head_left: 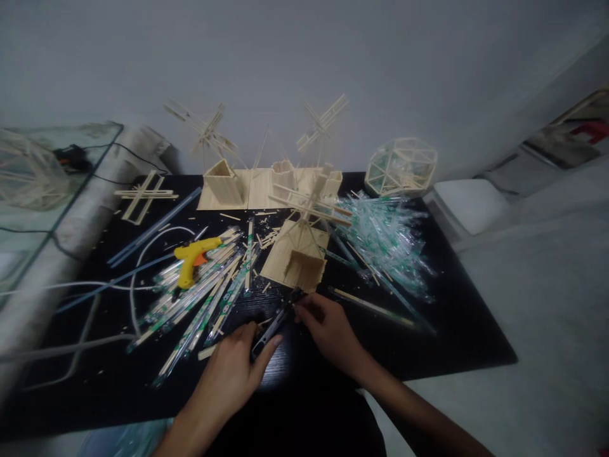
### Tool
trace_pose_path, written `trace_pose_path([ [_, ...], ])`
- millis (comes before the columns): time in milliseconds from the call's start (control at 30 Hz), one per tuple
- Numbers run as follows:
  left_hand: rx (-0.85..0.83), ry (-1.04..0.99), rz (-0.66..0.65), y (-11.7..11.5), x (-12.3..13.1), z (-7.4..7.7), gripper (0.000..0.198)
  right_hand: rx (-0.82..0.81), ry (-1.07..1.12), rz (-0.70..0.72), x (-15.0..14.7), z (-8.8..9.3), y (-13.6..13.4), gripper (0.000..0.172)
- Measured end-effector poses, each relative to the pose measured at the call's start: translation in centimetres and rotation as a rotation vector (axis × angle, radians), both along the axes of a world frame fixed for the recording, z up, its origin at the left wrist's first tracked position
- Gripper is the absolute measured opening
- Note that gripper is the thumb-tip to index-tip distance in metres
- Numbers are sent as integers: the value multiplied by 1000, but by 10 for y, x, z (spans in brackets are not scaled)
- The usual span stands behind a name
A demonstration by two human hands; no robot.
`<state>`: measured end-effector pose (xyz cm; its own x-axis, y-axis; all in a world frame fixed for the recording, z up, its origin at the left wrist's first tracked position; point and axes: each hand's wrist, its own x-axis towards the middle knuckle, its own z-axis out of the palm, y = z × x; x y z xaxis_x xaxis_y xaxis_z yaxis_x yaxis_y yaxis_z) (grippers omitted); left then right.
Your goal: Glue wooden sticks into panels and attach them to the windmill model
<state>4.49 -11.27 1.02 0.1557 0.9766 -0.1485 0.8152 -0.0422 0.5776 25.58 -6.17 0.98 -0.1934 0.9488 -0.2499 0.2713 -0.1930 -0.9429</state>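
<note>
My left hand (233,365) is closed around a dark pair of pliers (270,335), whose head points away from me and to the right. Close to that head, my right hand (328,327) has thumb and fingers pinched together; whatever they hold is too small to make out. Just beyond both hands is a windmill model (299,254) built from wooden sticks, with a square box and crossed blades on a flat base. Left of it lie wrapped chopsticks (209,304) in a loose pile.
A yellow glue gun (193,257) rests on the chopsticks, near a white cable (136,279). More stick windmills (226,184) stand at the back of the black table (457,336). Empty plastic wrappers (387,235) are heaped at right, before a stick-framed ball (402,166).
</note>
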Motion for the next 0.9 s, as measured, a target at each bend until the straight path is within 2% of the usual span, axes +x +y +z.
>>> trace_pose_path([
  [133,-54,-33,26,-2,-1,0,48,-4,15,7,0,-1,-1,23],
  [300,-30,-86,41,-3,-5,4,45,0,89,32,1,5,0,29],
  [500,-11,-58,64,-2,-7,11,43,-105,268,38,1,6,-2,35],
  [700,186,122,72,-6,-4,5,48,-122,264,36,1,10,-5,41],
  [900,284,175,42,-5,-2,1,45,-130,248,31,2,10,-5,33],
])
